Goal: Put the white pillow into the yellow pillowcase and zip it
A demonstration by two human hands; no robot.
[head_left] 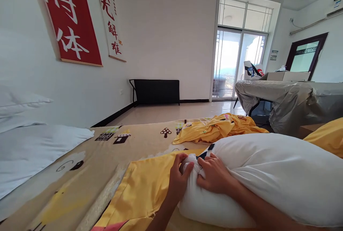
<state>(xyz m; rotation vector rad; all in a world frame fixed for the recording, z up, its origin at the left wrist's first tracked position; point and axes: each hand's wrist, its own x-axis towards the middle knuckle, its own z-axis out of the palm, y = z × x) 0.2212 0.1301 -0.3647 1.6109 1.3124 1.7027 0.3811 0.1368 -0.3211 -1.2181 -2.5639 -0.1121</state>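
Note:
A plump white pillow (284, 174) lies on its side at the right, close in front of me. Its near left corner is bunched between my hands. My left hand (178, 178) pinches that corner with thumb and fingers. Just to the right, my right hand (215, 174) grips the gathered fabric, its fingers curled over it. A dark strip, perhaps a label (211, 147), shows above the right hand's knuckles. Under and left of the pillow spreads a smooth yellow cloth (150, 174), with a patch of red and a dark line at its lower edge.
A beige patterned blanket (99, 174) covers the bed. A crumpled yellow cloth (225, 127) lies beyond the pillow, and another yellow cloth (328, 136) at the right edge. White pillows (40, 149) are at left. A plastic-covered table (292, 95) stands behind.

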